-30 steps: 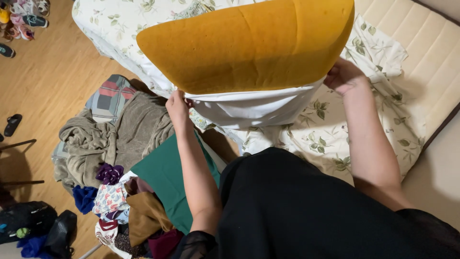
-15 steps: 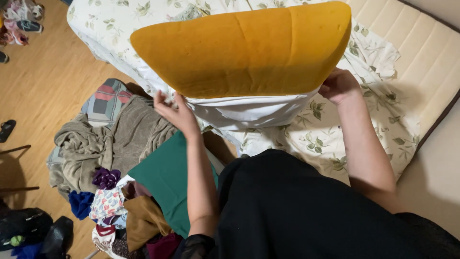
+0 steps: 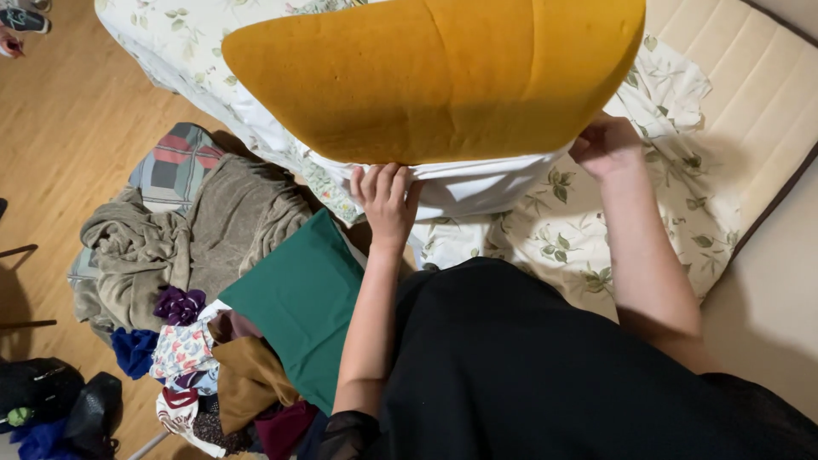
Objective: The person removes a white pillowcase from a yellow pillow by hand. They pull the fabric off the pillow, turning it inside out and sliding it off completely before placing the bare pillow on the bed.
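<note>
Left hand (image 3: 388, 200) and right hand (image 3: 607, 145) each grip the white pillowcase (image 3: 477, 183) bunched under the mustard pillow (image 3: 434, 77). Both are held above a floral sheet (image 3: 579, 230).

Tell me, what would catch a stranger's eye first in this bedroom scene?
The big mustard-yellow cushion fills the top middle, with a white cover bunched at its lower edge, where the left hand and right hand take hold. Under it lies a leaf-patterned sheet on a cream mattress. At lower left, a heap of clothes and a green pillow lie on the wooden floor.
</note>
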